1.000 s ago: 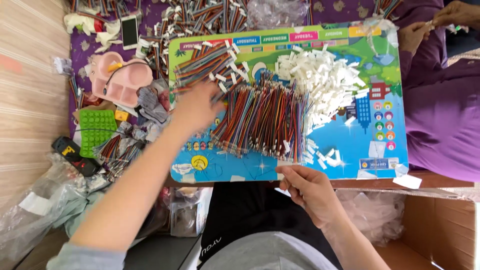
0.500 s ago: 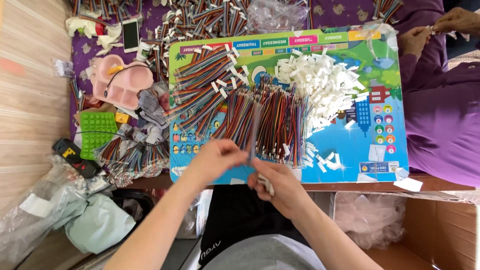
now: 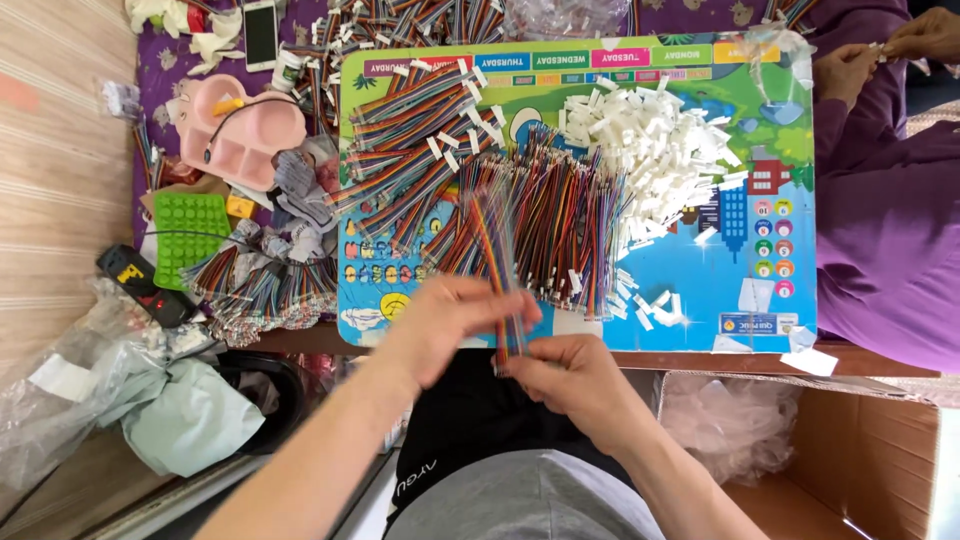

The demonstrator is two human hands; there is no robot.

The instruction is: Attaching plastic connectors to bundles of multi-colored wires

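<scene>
Both of my hands meet at the near edge of a colourful printed board [image 3: 700,290]. My left hand [image 3: 450,325] and my right hand [image 3: 570,375] pinch the same strip of multicoloured ribbon wire [image 3: 500,270], which rises away from them over the board. Behind it lies a big heap of loose multicoloured wires [image 3: 560,215]. A pile of small white plastic connectors [image 3: 650,160] sits to the right of that heap. Finished wire bundles with white ends [image 3: 415,120] lie at the board's far left.
A pink divided tray [image 3: 240,130], a green mould [image 3: 190,235], more wire bundles [image 3: 265,285] and a black tool [image 3: 145,285] crowd the left. Another person in purple [image 3: 890,220] works at the right. A cardboard box [image 3: 870,450] stands at lower right, plastic bags [image 3: 130,400] at lower left.
My left hand came back from the far wire bundles to the board's near edge. It now joins my right hand on a wire strip lifted from the heap.
</scene>
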